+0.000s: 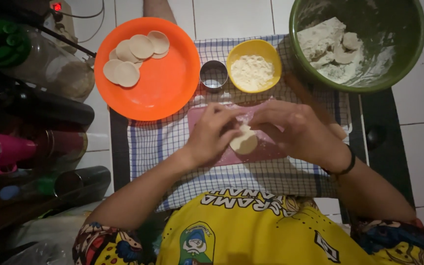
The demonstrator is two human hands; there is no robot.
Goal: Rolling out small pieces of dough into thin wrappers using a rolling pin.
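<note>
Left hand point(211, 133) and right hand point(290, 128) each close a fingertip grip on 1 pale round dough disc point(244, 142) above pink mat point(231, 154); pinch evenly, avoid tearing.

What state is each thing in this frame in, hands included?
Left hand: pinching the dough round.
Right hand: pinching the dough round.
Dough round: held between both hands, above the pink mat.
Orange plate: holds a few flat dough discs, overlapping.
Metal ring cutter: upright, empty.
Yellow bowl: filled with flour.
Green bowl: holds floured dough lumps.
Checked cloth: spread flat.
</note>
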